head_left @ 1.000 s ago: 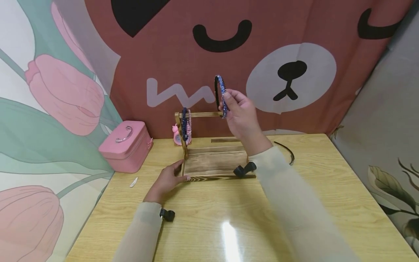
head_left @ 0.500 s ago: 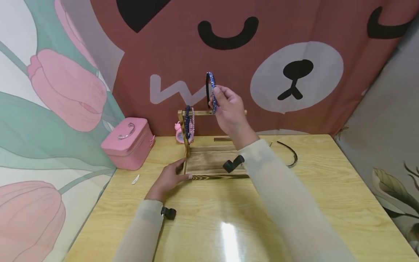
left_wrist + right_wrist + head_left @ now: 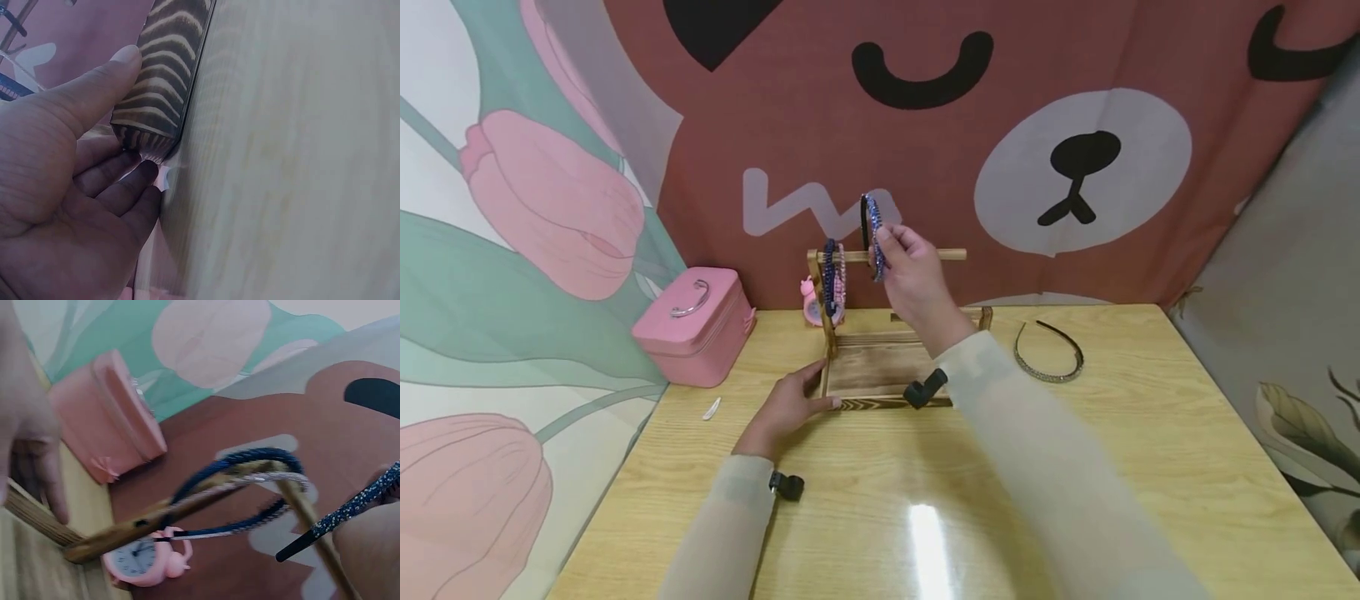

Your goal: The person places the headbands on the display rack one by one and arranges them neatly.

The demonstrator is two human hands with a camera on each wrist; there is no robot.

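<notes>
My right hand [image 3: 917,279] pinches a glittery blue headband [image 3: 875,218] between thumb and fingers. It straddles the top rod [image 3: 951,254] of a wooden rack, right of the rod's middle upright end. Two more headbands hang at the rod's left end: a dark navy one [image 3: 829,283] and a pale pink beaded one [image 3: 244,480]. With thumb on the front edge and fingers bent behind its end, my left hand [image 3: 784,412] holds the left front corner of the rack's base [image 3: 159,81]. Part of the base lies behind my right forearm.
Right of the rack, a thin dark headband with a sparkly band [image 3: 1048,377] lies on the table [image 3: 865,500]. A pink case [image 3: 688,325] stands left, near a small white hair clip [image 3: 712,408]. Behind the rack is a pink alarm clock [image 3: 134,559].
My right hand has moved left and then down, bringing the blue headband from above to the rod's level. The left hand stays at the rack's corner.
</notes>
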